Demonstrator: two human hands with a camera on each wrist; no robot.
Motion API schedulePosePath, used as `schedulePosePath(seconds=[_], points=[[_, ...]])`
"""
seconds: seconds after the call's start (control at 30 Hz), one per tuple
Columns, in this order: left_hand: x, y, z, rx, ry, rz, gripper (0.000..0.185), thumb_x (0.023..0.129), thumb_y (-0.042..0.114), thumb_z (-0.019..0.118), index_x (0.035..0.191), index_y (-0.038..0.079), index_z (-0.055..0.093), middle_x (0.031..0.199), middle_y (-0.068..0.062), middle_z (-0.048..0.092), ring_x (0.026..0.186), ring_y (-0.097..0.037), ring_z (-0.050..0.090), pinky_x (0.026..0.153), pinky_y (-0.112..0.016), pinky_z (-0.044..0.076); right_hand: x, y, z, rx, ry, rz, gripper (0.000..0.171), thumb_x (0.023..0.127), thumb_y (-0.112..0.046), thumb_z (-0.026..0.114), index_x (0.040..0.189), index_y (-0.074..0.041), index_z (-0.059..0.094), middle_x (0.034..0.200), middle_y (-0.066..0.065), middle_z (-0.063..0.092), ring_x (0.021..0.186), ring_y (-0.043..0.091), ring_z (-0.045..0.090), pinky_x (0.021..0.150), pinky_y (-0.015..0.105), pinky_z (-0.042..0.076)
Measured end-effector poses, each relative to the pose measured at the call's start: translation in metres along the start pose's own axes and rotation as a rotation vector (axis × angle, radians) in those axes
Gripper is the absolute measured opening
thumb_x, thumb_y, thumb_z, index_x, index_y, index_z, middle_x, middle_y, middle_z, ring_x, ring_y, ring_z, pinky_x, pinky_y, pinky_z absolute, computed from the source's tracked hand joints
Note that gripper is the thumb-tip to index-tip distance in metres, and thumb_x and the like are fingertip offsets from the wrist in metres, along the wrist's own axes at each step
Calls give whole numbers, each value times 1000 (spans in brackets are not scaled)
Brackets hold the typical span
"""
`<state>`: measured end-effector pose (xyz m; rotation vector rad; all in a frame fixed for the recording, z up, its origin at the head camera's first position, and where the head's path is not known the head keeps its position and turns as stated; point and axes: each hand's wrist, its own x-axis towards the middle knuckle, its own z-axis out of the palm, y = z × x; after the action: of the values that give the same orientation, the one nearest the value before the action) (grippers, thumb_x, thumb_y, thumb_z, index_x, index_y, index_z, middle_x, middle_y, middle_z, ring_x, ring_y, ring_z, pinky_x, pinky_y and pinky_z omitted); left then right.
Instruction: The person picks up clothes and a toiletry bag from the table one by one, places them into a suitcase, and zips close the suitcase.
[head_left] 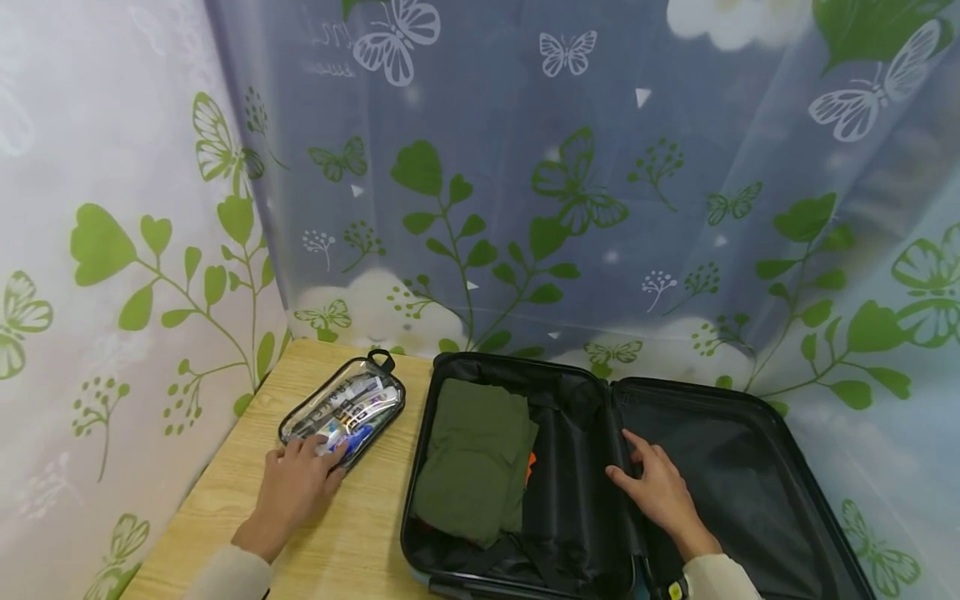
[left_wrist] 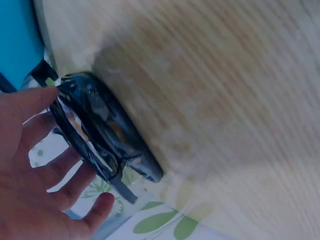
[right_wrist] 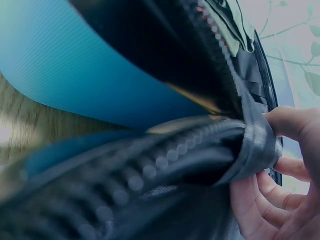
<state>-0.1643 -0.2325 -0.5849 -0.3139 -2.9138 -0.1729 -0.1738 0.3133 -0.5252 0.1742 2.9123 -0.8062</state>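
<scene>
A clear toiletry pouch [head_left: 345, 408] with tubes inside lies on the wooden table [head_left: 345, 533]. My left hand [head_left: 307, 462] rests on the pouch's near end with straight, spread fingers. In the left wrist view the fingertips [left_wrist: 50, 95] touch the pouch [left_wrist: 100, 135]. A black suitcase [head_left: 408, 500] lies open to the right. Its left half holds folded green clothing [head_left: 476, 458] with something orange [head_left: 530, 467] beside it. My right hand [head_left: 633, 462] sits on the centre spine. In the right wrist view this hand [right_wrist: 280, 175] pinches a black zippered lining edge [right_wrist: 255, 145] between thumb and curled fingers.
A sheer curtain printed with green leaves and butterflies [head_left: 525, 167] hangs close behind and to both sides of the table. The suitcase's right half [head_left: 750, 492] shows only black lining. Its teal outer shell [right_wrist: 75, 65] appears in the right wrist view.
</scene>
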Motion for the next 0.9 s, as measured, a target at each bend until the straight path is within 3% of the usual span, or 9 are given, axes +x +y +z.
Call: schedulePosePath(seconds=[0.2,0.4,0.5,0.63,0.73,0.83,0.9], points=[[8,-11,-7,-157,33,-67,40,104,34,74,138,13,74,138,-18,70,128,-47,61,94,-72,49,0,0,0,-2,2,-1,79,103,-41,75,166,-8,42,126,19,60,88,24,55,70,39,41],[32,-46,-8,-255,56,-138,38,108,25,67,140,5,70,146,-30,62,135,-58,52,98,-78,45,-1,-1,-2,-6,11,-6,79,103,-40,76,166,-8,43,127,20,61,93,27,60,73,43,46],[46,-67,-4,-276,17,-143,44,110,23,64,147,-1,62,147,-37,56,133,-63,50,100,-80,44,-2,-1,-2,-6,13,-3,78,103,-40,76,166,-8,43,127,21,61,96,29,61,76,47,49],[58,-88,0,-329,-85,-134,53,113,23,60,155,-6,50,148,-44,51,134,-66,49,106,-79,44,-1,0,-2,-10,16,-2,78,103,-39,76,166,-8,43,129,22,61,101,32,63,80,52,51],[64,-103,10,-388,-170,-106,55,113,24,58,156,-9,48,148,-45,52,133,-66,51,108,-77,44,-1,0,-1,-12,15,-4,78,103,-39,76,166,-8,43,130,23,61,103,33,64,81,54,52],[70,-122,35,-425,-199,-72,56,115,33,54,155,-7,50,146,-42,57,131,-64,56,108,-72,47,-1,1,0,-11,16,-7,77,103,-39,76,166,-7,44,130,23,62,102,32,64,81,54,53],[74,-136,59,-421,-174,-59,57,116,39,51,154,-4,51,144,-39,61,129,-61,60,105,-70,50,-1,2,-1,-9,19,-7,77,103,-39,76,166,-8,44,130,23,62,103,32,64,81,54,53]])
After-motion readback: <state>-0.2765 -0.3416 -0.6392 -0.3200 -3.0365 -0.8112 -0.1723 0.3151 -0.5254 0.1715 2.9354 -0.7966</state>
